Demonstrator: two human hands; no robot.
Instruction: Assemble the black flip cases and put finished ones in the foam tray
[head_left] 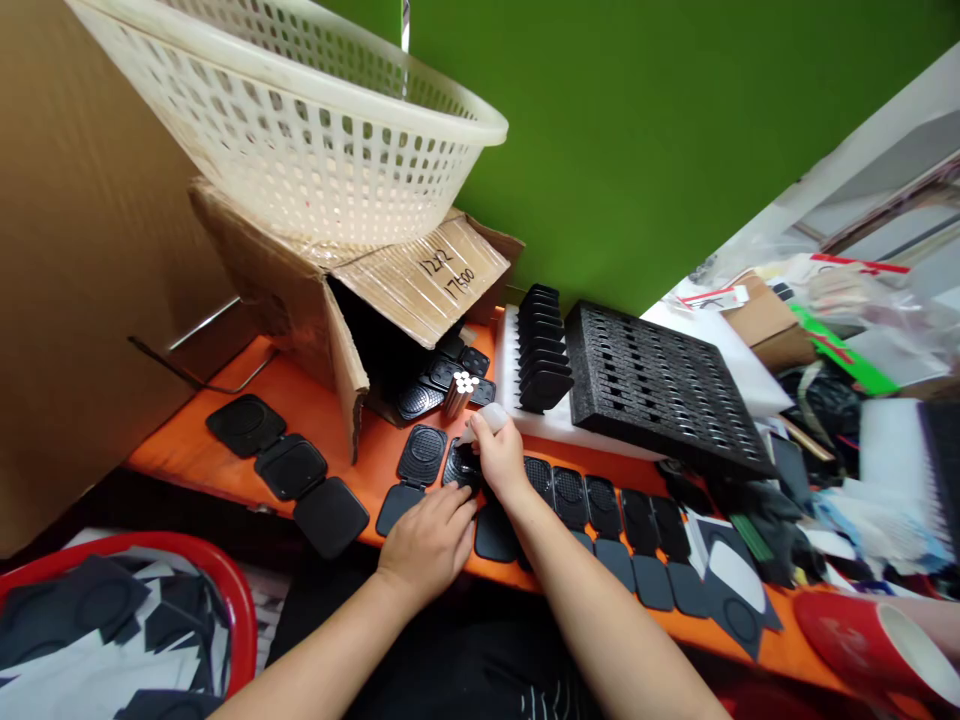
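My right hand (501, 458) grips a small translucent white squeeze bottle (492, 414), its tip pointing down at a black folding piece (459, 466) with a textured inner face. Against the lower part of that piece lies my left hand (431, 540), fingers stretched out and flat, partly covering it. Just left is another opened black piece (421, 455) with a round grid pattern. More opened black pieces (570, 497) line the orange bench (390, 400) to the right, some hidden behind my right forearm. A bundle of white-ended sticks (460, 393) stands upright just beyond the bottle.
A white perforated basket (337, 150) sits on an open cardboard box (420, 285) at the back left. Behind the row are a black slotted rack (541, 350) and a black foam block (660, 385). A red tub (244, 620) of scraps stands front left, a red cup (847, 635) right.
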